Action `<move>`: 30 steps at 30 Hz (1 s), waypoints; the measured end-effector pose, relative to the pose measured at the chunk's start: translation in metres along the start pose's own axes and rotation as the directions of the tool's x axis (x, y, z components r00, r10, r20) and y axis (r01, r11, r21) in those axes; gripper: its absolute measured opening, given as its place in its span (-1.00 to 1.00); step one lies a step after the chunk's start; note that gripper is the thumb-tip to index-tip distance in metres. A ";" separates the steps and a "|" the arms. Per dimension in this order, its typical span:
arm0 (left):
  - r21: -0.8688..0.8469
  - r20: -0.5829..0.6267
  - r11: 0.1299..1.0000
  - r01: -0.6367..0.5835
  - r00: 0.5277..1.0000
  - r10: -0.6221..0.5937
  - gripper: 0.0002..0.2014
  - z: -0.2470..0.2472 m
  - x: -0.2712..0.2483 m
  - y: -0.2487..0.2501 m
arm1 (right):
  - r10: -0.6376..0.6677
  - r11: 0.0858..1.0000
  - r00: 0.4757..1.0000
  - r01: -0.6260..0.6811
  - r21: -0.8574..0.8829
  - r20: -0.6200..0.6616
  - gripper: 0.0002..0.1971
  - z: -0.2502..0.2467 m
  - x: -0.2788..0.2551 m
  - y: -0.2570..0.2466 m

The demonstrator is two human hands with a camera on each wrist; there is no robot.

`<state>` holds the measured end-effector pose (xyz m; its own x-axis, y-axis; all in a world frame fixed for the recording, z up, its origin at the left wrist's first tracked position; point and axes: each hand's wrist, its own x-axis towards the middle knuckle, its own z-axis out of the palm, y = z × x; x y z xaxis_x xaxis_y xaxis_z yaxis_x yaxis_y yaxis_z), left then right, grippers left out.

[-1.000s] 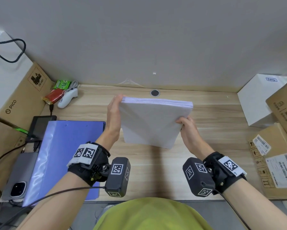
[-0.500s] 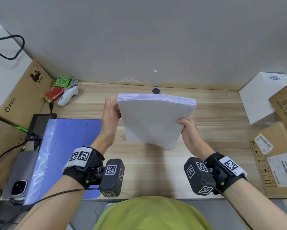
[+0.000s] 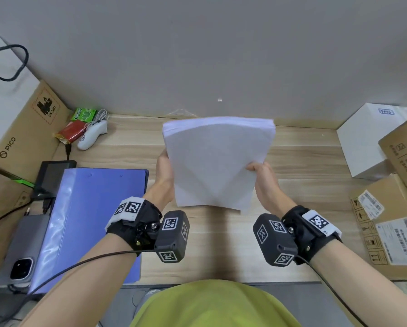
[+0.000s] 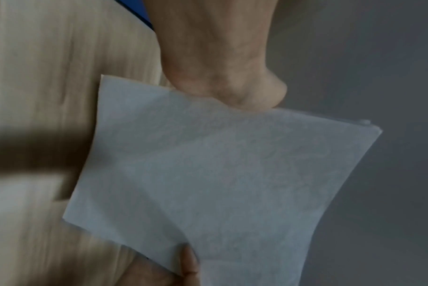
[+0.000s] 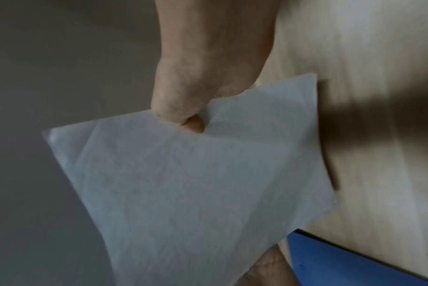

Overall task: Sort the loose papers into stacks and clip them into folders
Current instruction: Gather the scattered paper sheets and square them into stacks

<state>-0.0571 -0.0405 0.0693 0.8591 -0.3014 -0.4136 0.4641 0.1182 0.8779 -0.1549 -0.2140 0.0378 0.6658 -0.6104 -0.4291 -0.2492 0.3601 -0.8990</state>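
one wooden desk (image 3: 304, 166); on its left side lies one closed blue folder (image 3: 89, 220). one paper stack (image 3: 217, 161) is held tilted above the desk's middle, the left hand (image 3: 164, 171) and right hand (image 3: 265, 179) each gripping a side edge.

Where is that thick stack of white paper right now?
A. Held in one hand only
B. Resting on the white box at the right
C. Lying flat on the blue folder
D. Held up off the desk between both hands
D. The paper stack is lifted above the desk, with the left hand on its left edge and the right hand gripping its right edge; the blue folder lies apart at the left.
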 end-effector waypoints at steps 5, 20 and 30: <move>-0.033 -0.030 0.994 -0.107 0.994 0.106 -0.67 0.006 0.005 0.027 | -0.145 0.988 0.989 0.144 0.059 0.009 -0.75 0.006 0.002 -0.043; 0.152 -0.041 0.988 0.015 0.999 -0.008 -0.48 -0.022 0.006 -0.008 | -0.105 0.994 0.964 0.106 0.010 0.243 -0.74 -0.018 0.004 0.006; 0.063 -0.078 0.996 0.062 0.995 -0.058 -0.57 -0.010 -0.009 -0.018 | -0.061 0.992 0.986 0.076 -0.096 0.153 -0.75 -0.014 -0.001 0.029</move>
<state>-0.0713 -0.0308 0.0551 0.8452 -0.2333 -0.4809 0.5024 0.0396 0.8637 -0.1723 -0.2133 0.0110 0.7793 -0.5163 -0.3552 -0.2644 0.2430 -0.9333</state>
